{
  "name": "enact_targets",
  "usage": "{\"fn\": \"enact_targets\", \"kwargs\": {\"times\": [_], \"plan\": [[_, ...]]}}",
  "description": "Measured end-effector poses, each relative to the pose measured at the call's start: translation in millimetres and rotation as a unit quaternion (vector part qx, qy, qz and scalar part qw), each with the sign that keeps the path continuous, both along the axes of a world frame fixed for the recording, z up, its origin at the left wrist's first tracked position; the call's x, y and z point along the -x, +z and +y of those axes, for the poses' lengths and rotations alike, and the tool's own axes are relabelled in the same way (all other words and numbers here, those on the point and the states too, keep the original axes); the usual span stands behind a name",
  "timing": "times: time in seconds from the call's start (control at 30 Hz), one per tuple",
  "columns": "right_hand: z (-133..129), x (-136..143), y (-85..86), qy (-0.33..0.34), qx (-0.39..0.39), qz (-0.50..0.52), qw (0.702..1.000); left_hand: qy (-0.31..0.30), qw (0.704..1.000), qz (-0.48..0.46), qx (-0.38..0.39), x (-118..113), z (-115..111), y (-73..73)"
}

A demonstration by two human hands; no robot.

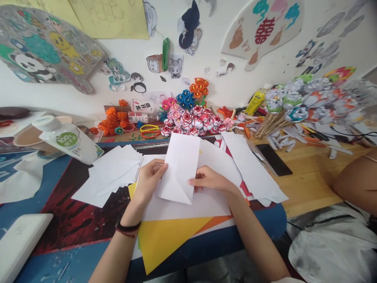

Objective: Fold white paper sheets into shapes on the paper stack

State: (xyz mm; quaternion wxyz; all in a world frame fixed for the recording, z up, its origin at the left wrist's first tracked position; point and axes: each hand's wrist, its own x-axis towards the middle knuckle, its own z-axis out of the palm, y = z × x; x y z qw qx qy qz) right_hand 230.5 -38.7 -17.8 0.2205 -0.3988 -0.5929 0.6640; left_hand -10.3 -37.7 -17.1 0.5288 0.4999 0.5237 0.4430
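Between my two hands is a folded sheet of white paper (pixel 180 163), held tilted above the pile, with a diagonal fold near its lower edge. My left hand (pixel 150 177) pinches its left edge between thumb and fingers. At the right edge, my right hand (pixel 210 179) grips the lower part, some fingers hidden behind it. Underneath lie a large white sheet (pixel 176 210) and yellow paper (pixel 171 239), with a bit of orange paper (pixel 213 224) showing. Cut white sheets (pixel 113 173) are stacked on the left, and long white strips (pixel 250 169) on the right.
Red-and-white paper flowers (pixel 197 122) stand at the back, with orange flowers (pixel 113 122) to their left. A white bottle (pixel 69 139) leans at left. On the right are a phone (pixel 273 159), paper scraps (pixel 285 137) and another person's arm (pixel 356 181).
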Motion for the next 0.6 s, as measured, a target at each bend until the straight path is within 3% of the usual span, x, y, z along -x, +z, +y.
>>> {"fn": "enact_targets", "kwargs": {"times": [0.1,0.2,0.27,0.33,0.4,0.43,0.5,0.6], "plan": [[0.3,-1.6,-1.9,-0.158,-0.029,0.050,0.986,-0.093,0.994,0.050,0.002,4.3,-1.8,3.3],[3.1,-7.2,-1.8,-0.286,-0.073,0.068,0.953,-0.123,0.981,0.138,-0.053,9.8,-0.9,6.3],[5.9,-10.0,1.1,-0.356,-0.170,-0.004,0.919,-0.117,0.965,0.210,-0.101,12.4,1.3,8.4],[8.5,-8.4,7.0,-0.390,-0.323,-0.116,0.855,-0.120,0.942,0.282,-0.137,13.1,3.9,10.8],[10.5,-0.7,15.1,-0.321,-0.455,-0.203,0.805,-0.131,0.921,0.332,-0.159,11.7,5.9,13.7],[11.6,5.1,19.0,-0.252,-0.492,-0.225,0.803,-0.141,0.911,0.348,-0.169,10.4,6.4,15.4],[14.5,18.0,24.3,-0.099,-0.495,-0.235,0.830,-0.159,0.893,0.372,-0.195,7.0,6.4,19.0],[21.7,32.8,22.8,-0.006,-0.392,-0.230,0.891,-0.160,0.862,0.422,-0.232,1.3,4.2,24.6]]}}
